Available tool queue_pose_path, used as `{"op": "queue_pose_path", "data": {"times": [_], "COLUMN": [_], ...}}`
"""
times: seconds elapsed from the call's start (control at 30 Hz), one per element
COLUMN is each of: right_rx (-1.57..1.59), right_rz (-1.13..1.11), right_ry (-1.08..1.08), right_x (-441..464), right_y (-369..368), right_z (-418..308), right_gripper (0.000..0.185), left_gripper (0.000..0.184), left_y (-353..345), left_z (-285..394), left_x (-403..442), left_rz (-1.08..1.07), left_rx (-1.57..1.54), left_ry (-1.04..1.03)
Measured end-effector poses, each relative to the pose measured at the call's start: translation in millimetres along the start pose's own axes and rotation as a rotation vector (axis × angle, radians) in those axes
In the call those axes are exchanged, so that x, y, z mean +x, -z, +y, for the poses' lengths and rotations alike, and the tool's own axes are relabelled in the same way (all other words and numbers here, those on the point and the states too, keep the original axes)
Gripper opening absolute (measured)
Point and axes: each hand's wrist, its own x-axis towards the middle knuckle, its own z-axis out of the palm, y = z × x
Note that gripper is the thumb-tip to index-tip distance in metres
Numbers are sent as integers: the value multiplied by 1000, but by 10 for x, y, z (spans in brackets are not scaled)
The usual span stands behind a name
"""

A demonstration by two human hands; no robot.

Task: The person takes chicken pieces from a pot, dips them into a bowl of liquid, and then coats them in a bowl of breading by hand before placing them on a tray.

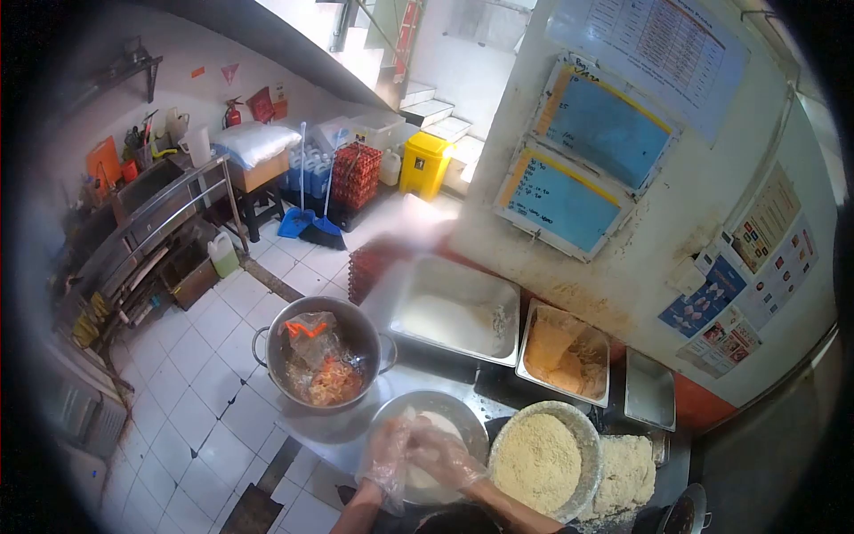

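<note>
My left hand [389, 454] and my right hand [447, 456] both wear clear plastic gloves. They are brought together over a metal bowl [476, 429], with the fingers curled inward. Anything between them is hidden by the gloves and fingers. White matter [443, 425], perhaps flour or batter, shows in the bowl beyond my right hand. To the right stands a round bowl [591, 438] filled with pale yellowish crumbs [538, 458]. At the upper left, a two-handled metal pot [358, 326] contains a clear plastic bag [311, 343] and pinkish-orange pieces [336, 382], perhaps raw meat.
Behind the bowls stand a steel pan [445, 285] with whitish residue, a pan of orange-brown powder [553, 349] and another steel pan [651, 383]. Loose pale crumbs [625, 476] lie at the right. A wall with papers borders the counter; tiled floor [213, 392] stretches left.
</note>
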Motion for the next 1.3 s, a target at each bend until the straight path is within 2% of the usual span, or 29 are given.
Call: {"op": "queue_pose_path", "data": {"times": [0.03,0.07,0.1,0.17,0.2,0.23,0.3,0.33,0.4,0.43,0.5,0.53,0.6,0.63,0.7,0.73,0.8,0.83,0.9,0.93,1.0,1.03,1.1,1.23,1.3], "right_rx": [-135,-51,-52,494,486,486,339,338,1013,1010,532,530,536,538,560,561,608,607,529,527,649,649,580,379,503], "right_rz": [-90,-75,-75,53,180,182,155,157,133,131,84,86,233,234,175,176,181,181,152,151,161,161,176,163,124], "right_ry": [-18,29,28,-136,-65,-66,-569,-570,-679,-677,-488,-488,-457,-460,-394,-396,-387,-387,-420,-419,-398,-399,-561,-537,-408], "right_x": [-27,-56,-62,-73,-27,-45,-53,-51,-13,-12,-35,-50,-76,-85,-96,-109,-137,-139,-135,-138,-162,-154,-117,-126,-157], "right_y": [1,-36,7,100,102,119,159,142,93,121,172,153,103,114,177,180,186,190,202,210,221,223,233,231,147], "right_z": [-5,205,167,49,151,206,211,193,160,204,384,462,544,536,461,379,232,236,264,299,342,322,243,172,282], "right_gripper": [36,44,44,46,48,48,50,50,49,49,41,41,33,33,34,34,37,37,38,38,35,35,33,31,31], "left_gripper": [23,24,25,27,29,29,34,34,43,43,51,51,44,44,36,36,28,28,27,27,26,26,27,26,23], "left_y": [62,175,237,85,33,81,169,163,129,135,163,179,213,222,197,169,99,127,200,207,204,189,149,63,51], "left_z": [-56,-160,-218,35,122,51,-63,-30,113,117,95,18,-144,-173,-176,-145,-62,-102,-180,-172,-124,-106,-87,-56,-135], "left_x": [37,102,135,-30,-91,-51,27,11,-35,-33,-43,-17,73,96,106,88,49,60,84,87,54,29,-20,6,88], "left_rz": [-1,61,125,112,97,96,-184,-186,-410,-411,-478,-481,-380,-379,-209,-210,-89,-90,-112,-112,-53,-53,-122,-46,221], "left_rx": [0,110,220,190,161,161,8,8,163,161,161,160,46,47,172,172,286,285,71,70,-221,-221,-410,-360,86], "left_ry": [1,-47,-94,-110,-126,-125,-111,-110,-48,-52,-64,-64,-111,-107,-94,-91,82,82,-2,-3,120,121,50,-5,-92]}}
